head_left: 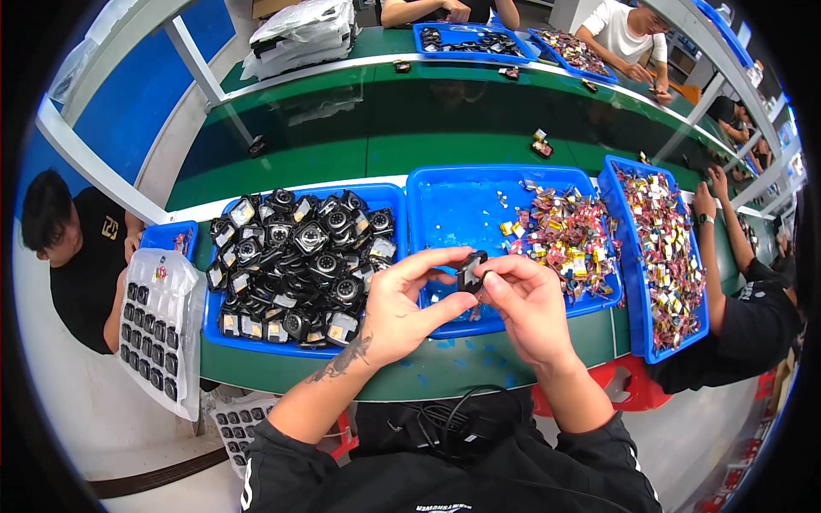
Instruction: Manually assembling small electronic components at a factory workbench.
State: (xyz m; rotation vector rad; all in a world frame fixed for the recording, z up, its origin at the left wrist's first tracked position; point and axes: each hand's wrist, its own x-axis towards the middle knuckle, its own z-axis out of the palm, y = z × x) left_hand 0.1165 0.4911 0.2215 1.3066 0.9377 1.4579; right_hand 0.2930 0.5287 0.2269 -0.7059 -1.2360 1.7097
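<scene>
Between my two hands, above the front edge of the middle tray, is a small black watch case (470, 272), turned edge-on. My left hand (409, 299) grips it from the left with thumb and fingers. From the other side, my right hand (532, 309) pinches it with thumb and forefinger; its inner face is mostly hidden. To the left, a blue tray (214, 321) is heaped with black watch cases (295, 256), some showing round backs. Behind and below my hands, the middle blue tray (449, 201) holds a pile of small silver, yellow and red wired parts (569, 231) on its right side.
At right, another blue tray (637, 295) is full of similar wired parts beside a co-worker's arm (708, 248). A clear blister sheet (147, 342) with black cases stands at left, near another person. Beyond the trays lies a green conveyor belt (342, 145) with scattered pieces.
</scene>
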